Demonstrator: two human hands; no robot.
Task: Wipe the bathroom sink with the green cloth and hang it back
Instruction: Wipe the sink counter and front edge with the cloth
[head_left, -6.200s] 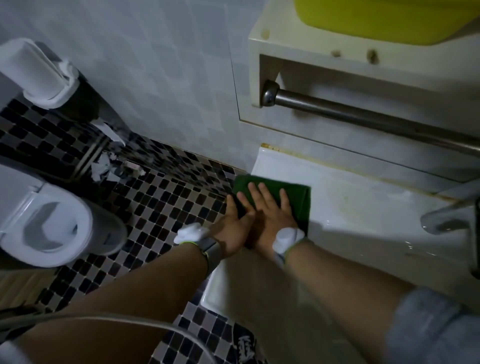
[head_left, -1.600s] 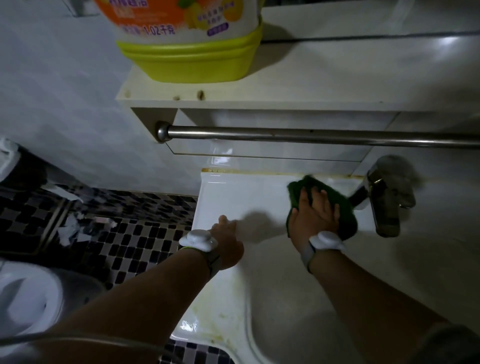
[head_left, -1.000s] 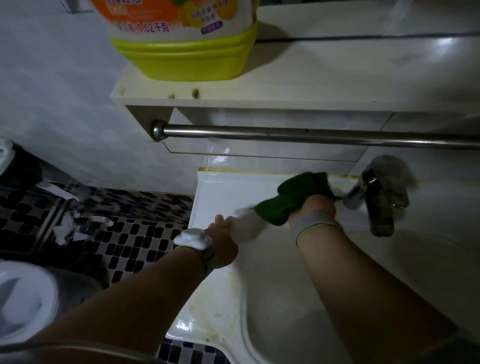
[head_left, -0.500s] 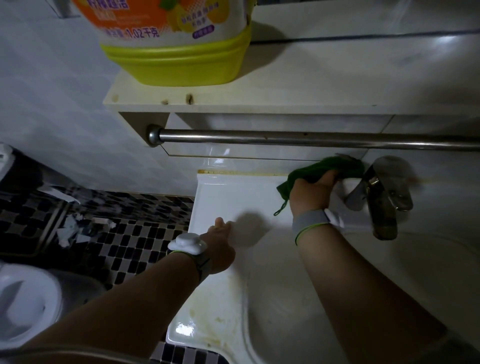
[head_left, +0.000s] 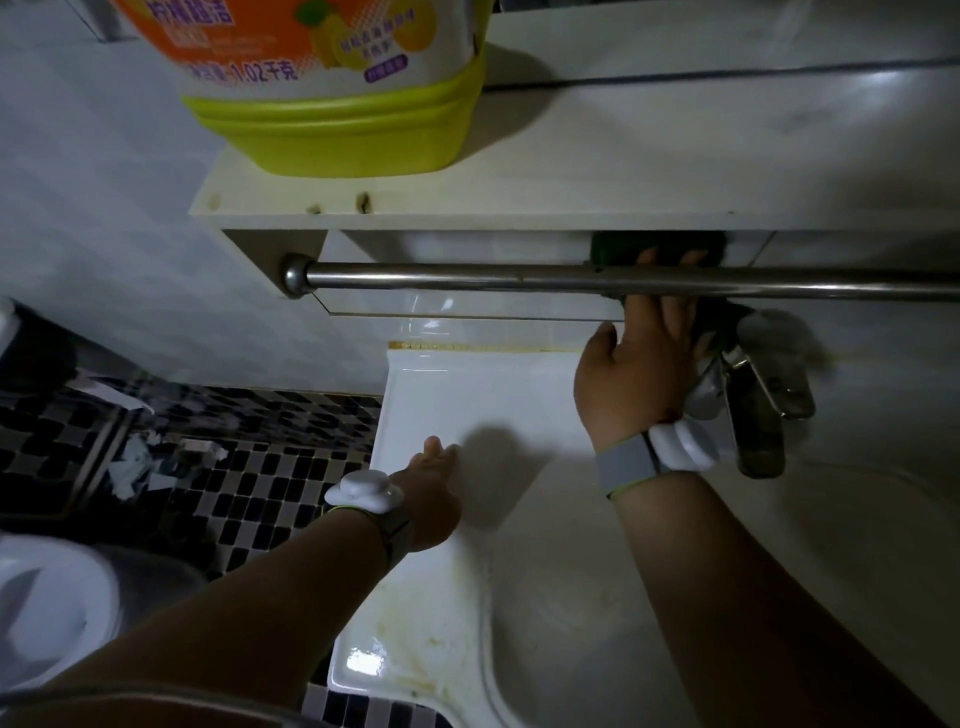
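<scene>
Head view of a white sink (head_left: 467, 395) under a wall shelf (head_left: 597, 171). A steel rail (head_left: 467, 274) runs horizontally just below the shelf's front edge, above the sink's back rim.

The right hand (head_left: 636, 374) reaches up behind the rail, its fingers closed around the green cloth (head_left: 657, 248). Part of the cloth shows above the rail, directly under the shelf; a darker part hangs below the rail, just above the tap (head_left: 753, 405). Whether the cloth already rests on the rail or is only held against it cannot be told. The right wrist carries a grey band with a white puck (head_left: 680, 447), close beside the tap.

The left hand (head_left: 434, 499) lies on the sink's left deck, well below the rail; its fingers point toward the wall, and whether they are spread or curled cannot be told. A white puck (head_left: 363, 488) sits on the left wrist.

A yellow-green bottle (head_left: 332, 83) with an orange label stands on the shelf's left end, above the rail's ball end. Yellowish stains mark the sink's near left corner. Left of the sink lies a black-and-white tiled floor (head_left: 249, 467) with scraps of paper; a toilet (head_left: 47, 597) sits at the lower left.
</scene>
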